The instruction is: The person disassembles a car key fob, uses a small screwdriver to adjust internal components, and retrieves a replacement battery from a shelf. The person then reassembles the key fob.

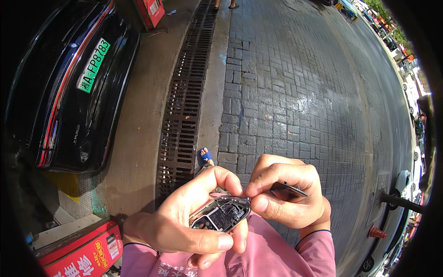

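Observation:
My left hand (184,224) wraps its fingers and thumb round an opened car key fob (224,213) with a silvery rim. Its inside faces up and shows dark electronics and a pale frame line. My right hand (295,196) is closed, with thumb and forefinger pinched at the fob's right-hand tip. Tucked in the curled fingers of that same hand is a flat, dark cover piece (289,189), partly hidden by them. Whether the fingertips also hold something small at the fob's edge, I cannot tell.
A black car (69,129) stands at the left, its rear facing me. Red boxes (83,249) sit at lower left and upper left (151,11). A drain grate (184,106) runs beside wet grey paving (295,92). At the right are a traffic cone (377,231) and parked cars.

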{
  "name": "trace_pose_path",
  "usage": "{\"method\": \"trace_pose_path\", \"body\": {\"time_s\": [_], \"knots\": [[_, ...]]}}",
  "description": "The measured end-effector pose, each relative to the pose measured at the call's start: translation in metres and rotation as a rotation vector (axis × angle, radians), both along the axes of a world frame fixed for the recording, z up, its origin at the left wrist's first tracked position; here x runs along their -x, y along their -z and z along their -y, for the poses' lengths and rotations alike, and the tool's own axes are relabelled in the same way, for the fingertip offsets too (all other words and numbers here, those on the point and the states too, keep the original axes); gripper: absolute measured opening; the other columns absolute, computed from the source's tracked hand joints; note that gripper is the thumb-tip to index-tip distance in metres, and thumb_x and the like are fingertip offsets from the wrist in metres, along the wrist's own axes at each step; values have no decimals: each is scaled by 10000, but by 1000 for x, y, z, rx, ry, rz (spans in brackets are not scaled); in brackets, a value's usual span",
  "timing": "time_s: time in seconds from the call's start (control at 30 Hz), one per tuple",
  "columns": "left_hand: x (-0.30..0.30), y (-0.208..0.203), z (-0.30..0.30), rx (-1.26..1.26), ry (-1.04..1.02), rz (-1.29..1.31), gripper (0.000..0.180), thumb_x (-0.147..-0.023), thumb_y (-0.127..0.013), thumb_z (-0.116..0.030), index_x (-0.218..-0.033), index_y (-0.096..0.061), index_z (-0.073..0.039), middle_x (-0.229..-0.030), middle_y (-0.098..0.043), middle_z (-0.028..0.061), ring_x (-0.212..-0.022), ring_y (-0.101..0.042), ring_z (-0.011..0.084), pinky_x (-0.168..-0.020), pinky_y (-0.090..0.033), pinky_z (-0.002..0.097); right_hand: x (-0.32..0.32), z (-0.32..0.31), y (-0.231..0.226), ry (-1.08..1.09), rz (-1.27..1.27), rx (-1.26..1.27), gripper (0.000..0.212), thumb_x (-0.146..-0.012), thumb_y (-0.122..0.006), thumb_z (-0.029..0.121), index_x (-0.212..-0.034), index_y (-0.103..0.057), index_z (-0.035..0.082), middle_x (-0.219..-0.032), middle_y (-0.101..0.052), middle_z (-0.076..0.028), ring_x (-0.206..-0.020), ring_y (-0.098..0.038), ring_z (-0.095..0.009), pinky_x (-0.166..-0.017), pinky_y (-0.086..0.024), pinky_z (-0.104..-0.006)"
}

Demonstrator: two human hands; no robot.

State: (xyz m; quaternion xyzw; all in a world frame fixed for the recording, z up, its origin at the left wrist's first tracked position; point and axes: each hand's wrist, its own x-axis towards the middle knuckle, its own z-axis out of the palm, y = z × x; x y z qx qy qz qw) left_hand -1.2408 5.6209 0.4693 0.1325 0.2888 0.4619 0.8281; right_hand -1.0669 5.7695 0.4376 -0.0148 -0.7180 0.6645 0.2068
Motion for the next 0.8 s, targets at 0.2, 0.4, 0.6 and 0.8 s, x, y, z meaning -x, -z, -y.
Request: {"method": "trace_pose_path", "body": {"time_s": [0.2,0.4,0.6,0.8], "knots": [[107,2,-99,-196,-28,-84,501,-877,-584,37,-1229,-247,-82,-951,-621,160,-563,-572,113,-487,-475,243,107,-96,-2,72,24,18,180,-776,-785,88,-880,-689,-23,-803,-648,-110,-680,-603,-148,-549,-438,-253],[209,1,-189,-264,-48,-62,469,-871,-582,62,-1197,-271,-71,-957,-618,147,-607,-557,93,-533,-465,218,214,-194,-10,-61,-100,-43,169,-825,-707,-25,-984,-663,-58,-841,-624,-120,-688,-614,-176,-572,-475,-278],[311,19,-292,-310,-91,29,481,-850,-588,78,-1183,-269,-58,-979,-605,160,-672,-586,114,-613,-496,239,324,-303,0,-72,-127,-34,197,-766,-791,52,-912,-700,-45,-790,-640,-119,-629,-593,-146,-520,-446,-260],[392,19,-384,-360,-392,-512,504,-845,-588,87,-1219,-265,-13,-1063,-561,133,-931,-593,115,-843,-484,283,445,-427,-12,-327,138,17,183,-829,-741,103,-949,-702,-30,-786,-632,-78,-620,-554,-108,-535,-419,-267]]}}
